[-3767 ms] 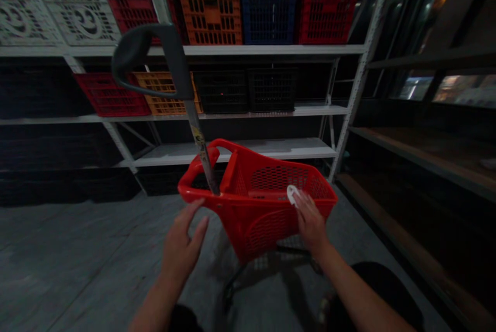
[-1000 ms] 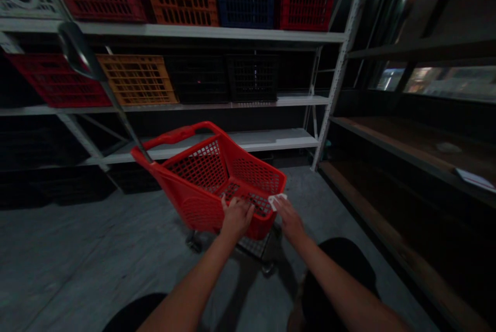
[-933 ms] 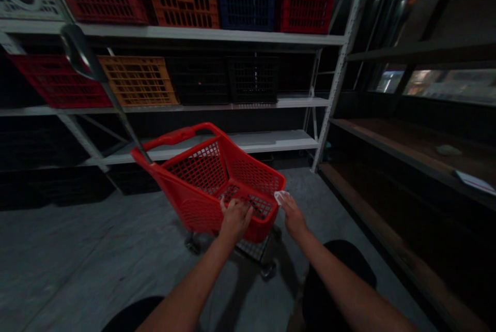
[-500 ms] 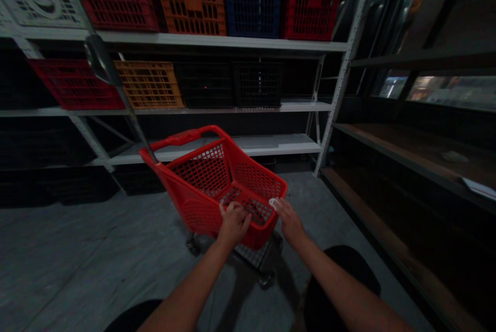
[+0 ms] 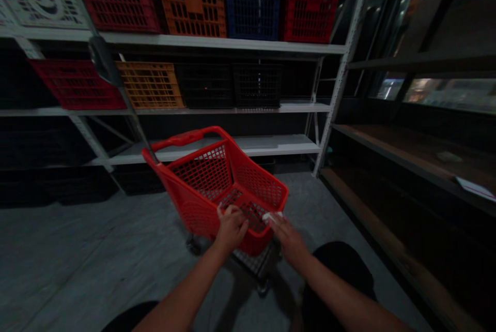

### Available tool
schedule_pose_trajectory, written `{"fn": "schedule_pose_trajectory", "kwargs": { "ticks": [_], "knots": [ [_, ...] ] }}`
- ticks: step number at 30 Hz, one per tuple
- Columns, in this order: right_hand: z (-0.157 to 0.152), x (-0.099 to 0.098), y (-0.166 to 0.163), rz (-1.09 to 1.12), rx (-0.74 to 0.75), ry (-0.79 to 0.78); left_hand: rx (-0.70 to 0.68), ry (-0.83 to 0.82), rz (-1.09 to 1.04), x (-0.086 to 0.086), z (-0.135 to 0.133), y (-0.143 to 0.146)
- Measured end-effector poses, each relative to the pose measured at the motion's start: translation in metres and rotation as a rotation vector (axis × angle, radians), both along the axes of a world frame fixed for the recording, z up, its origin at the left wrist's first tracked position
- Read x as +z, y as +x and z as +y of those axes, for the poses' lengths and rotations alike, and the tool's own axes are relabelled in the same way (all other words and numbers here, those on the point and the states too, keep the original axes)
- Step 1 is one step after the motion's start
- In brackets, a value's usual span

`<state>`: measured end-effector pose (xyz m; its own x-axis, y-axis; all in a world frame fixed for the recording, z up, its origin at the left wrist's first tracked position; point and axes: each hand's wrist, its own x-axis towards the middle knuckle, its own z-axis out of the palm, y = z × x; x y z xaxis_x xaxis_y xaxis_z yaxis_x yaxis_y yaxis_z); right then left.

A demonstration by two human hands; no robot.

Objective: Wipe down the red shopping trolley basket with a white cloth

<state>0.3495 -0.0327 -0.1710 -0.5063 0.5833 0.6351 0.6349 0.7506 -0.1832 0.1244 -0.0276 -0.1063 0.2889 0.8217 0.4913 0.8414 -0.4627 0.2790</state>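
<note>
A red plastic shopping cart (image 5: 194, 213) with lattice sides stands on the floor in front of me, its narrow front end nearest. On the near side rim rests my left hand (image 5: 232, 226), with its fingers curled over the edge. My right hand (image 5: 284, 231) is at the front right corner, pressing a small white cloth (image 5: 272, 216) against the rim. Most of the cloth is hidden under the fingers, and its exact material is unclear. The visible part of the basket floor shows only its lattice.
Behind the cart, a white metal rack (image 5: 217, 41) carries an orange crate (image 5: 189, 3), a blue crate (image 5: 253, 6) and several others. A grey pole with a dark handle (image 5: 104, 58) crosses the left side. Dark shelving (image 5: 387, 143) on the right holds a white sheet (image 5: 476, 187).
My right hand has slid the white cloth slightly left and down along the front rim. My left hand stays on the near rim, shifted only a little.
</note>
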Motion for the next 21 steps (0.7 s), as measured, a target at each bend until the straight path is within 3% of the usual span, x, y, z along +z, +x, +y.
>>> {"fn": "schedule_pose_trajectory", "kwargs": {
  "ticks": [3,6,12,15,17,21],
  "knots": [
    [0.038,0.003,0.031,0.099,-0.144,0.008,-0.028,-0.005,0.024,-0.001,-0.005,-0.009],
    [0.044,0.000,0.031,0.180,-0.210,0.040,-0.052,-0.007,0.039,-0.001,-0.007,-0.015],
    [-0.042,-0.006,-0.046,0.111,-0.037,0.038,-0.057,0.014,0.078,0.004,-0.007,-0.018],
    [-0.069,-0.002,-0.063,0.063,0.006,0.027,-0.063,0.012,0.088,0.006,-0.007,-0.019],
    [-0.070,0.001,-0.052,-0.003,0.044,0.040,-0.082,0.000,0.094,0.007,-0.007,-0.022],
    [-0.043,0.000,0.002,-0.112,0.101,0.087,-0.133,-0.022,0.109,0.006,-0.012,-0.032]
  ]
}}
